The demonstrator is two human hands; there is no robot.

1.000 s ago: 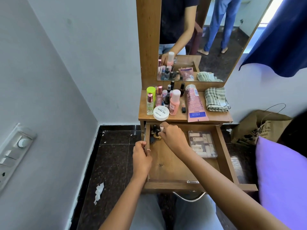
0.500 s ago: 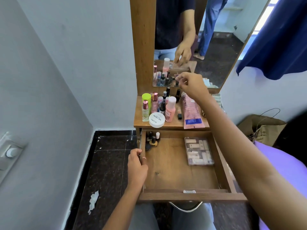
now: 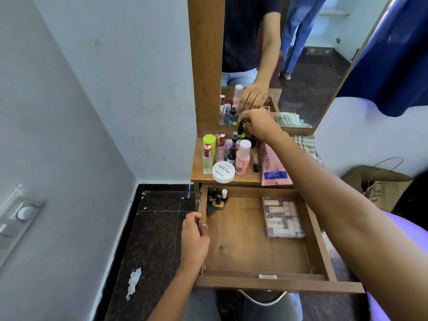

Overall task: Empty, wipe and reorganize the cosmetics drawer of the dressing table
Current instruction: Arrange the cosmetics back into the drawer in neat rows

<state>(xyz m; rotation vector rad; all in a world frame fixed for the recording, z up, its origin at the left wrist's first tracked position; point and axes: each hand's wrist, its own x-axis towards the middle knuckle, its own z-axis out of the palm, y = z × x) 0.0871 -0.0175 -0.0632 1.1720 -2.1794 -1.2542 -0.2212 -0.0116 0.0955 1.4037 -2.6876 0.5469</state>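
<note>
Head view: at the left, the left hand (image 3: 194, 239) grips the left wall of the open drawer (image 3: 231, 283), thumb on the inner face and fingers (image 3: 193, 215) curled round the outer one, holding nothing else. Just beyond it, in the drawer's far left corner, a knot of nail polish bottles (image 3: 217, 200) stands upright, long axes vertical and caps up. They lie much nearer to the left hand than to the right. Above them on the desk (image 3: 249, 179), a crowd of cosmetics (image 3: 231, 151) fills the left half, with a white jar (image 3: 223, 173) at the near edge. The right hand (image 3: 259, 123) reaches over the far row by the mirror (image 3: 312, 66), its fingers (image 3: 249, 121) bunched and pinching a small dark bottle (image 3: 241, 126) by the cap, upright. Whether its base touches the desk I cannot tell. From there, the corner bottles lie nearer, lower and slightly left of the right hand. Further right, a clear case (image 3: 282, 217) lies flat on the drawer floor, and a checked cloth (image 3: 305, 144) sits on the desk's right end.
</note>
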